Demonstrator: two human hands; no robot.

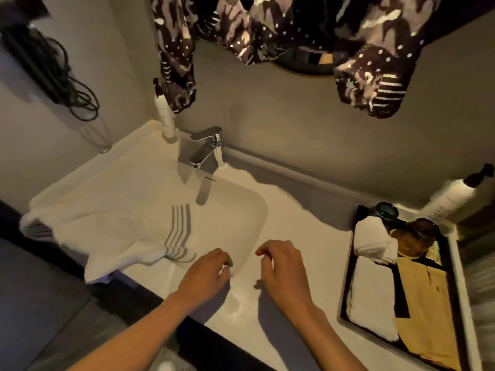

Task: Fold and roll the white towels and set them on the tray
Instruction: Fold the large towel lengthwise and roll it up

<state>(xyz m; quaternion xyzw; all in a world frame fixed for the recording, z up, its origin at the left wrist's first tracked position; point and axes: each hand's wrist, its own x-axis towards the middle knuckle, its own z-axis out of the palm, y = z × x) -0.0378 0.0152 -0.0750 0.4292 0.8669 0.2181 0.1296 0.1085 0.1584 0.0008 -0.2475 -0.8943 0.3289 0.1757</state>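
Note:
A white towel (115, 231) with grey stripes lies unfolded on the counter at the left, draped into the basin and over the front edge. At the right, the dark tray (345, 295) holds a rolled white towel (373, 239) at its far end and a folded white towel (372, 295) nearer me. My left hand (206, 274) hovers over the front rim of the basin, fingers curled and pinching a small white bit that I cannot identify. Beside it, my right hand (284, 269) has loosely curled, separated fingers and holds nothing.
A chrome tap (206, 148) stands behind the white basin (241, 210). Two white bottles stand at the back left (166, 116) and back right (450, 202). The tray also carries two dark jars (417, 236) and yellow-brown packets (426, 303). Patterned cloth (294, 28) hangs overhead.

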